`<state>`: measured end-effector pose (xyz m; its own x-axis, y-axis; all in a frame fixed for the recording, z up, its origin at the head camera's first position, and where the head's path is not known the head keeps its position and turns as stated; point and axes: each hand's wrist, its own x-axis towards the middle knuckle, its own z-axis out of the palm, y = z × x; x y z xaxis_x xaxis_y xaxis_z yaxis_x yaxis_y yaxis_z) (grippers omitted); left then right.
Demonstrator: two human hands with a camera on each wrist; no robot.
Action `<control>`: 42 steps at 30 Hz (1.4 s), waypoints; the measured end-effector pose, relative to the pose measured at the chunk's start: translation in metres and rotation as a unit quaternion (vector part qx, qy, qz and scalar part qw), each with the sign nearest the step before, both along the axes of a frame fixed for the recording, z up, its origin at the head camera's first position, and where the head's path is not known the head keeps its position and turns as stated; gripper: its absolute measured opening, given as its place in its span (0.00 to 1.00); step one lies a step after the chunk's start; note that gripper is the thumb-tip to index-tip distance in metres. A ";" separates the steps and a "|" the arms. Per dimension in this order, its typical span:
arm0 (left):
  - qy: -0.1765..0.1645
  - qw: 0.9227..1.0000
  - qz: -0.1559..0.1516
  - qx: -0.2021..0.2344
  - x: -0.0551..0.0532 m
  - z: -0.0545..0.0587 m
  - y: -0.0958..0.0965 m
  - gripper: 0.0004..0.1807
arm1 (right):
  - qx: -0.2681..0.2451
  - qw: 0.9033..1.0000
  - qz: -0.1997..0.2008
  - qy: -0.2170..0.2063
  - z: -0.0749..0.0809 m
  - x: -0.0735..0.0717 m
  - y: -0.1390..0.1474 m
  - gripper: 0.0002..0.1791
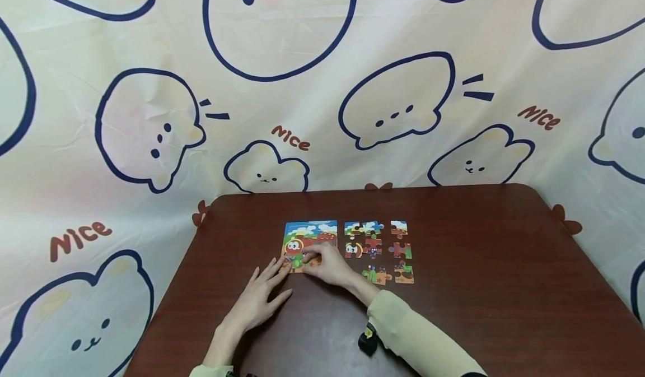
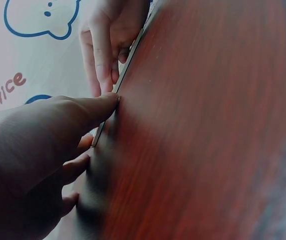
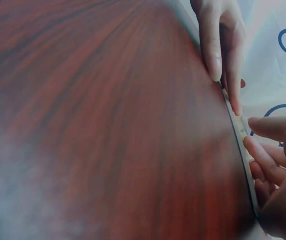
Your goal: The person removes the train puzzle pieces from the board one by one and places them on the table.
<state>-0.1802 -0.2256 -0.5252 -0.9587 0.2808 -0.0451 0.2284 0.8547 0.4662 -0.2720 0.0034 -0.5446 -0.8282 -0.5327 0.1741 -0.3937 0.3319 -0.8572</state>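
A small picture puzzle board with sky, clouds and a round red character lies on the brown table. My left hand rests at its lower left corner, fingers stretched out and fingertips on the edge. Over the board's lower half is my right hand, bent at the fingers, with thumb and index fingertips down at the picture; I cannot tell whether a piece is between them. Both wrist views show the board edge-on as a thin strip, between the left hand and the right hand.
Right of the board several loose jigsaw pieces lie in rows, including a red one, a red-and-white one and a brown corner one. The dark wooden table ends at a printed cloth backdrop.
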 end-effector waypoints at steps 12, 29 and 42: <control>0.016 0.999 -0.009 0.026 -0.001 -0.010 -0.004 0.38 | -0.031 0.999 0.002 -0.029 -0.003 -0.001 0.002 0.27; 0.060 0.997 -0.014 0.048 0.003 -0.012 -0.004 0.39 | -0.040 0.999 0.001 -0.010 -0.008 0.001 0.003 0.24; 0.087 0.994 -0.022 0.054 0.004 -0.017 -0.006 0.37 | -0.058 0.998 -0.024 0.005 -0.011 0.003 0.001 0.24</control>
<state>-0.1767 -0.2312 -0.5418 -0.9362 0.3163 0.1535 0.3494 0.7889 0.5055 -0.2685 0.0043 -0.5553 -0.8505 -0.4681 0.2400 -0.3876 0.2492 -0.8875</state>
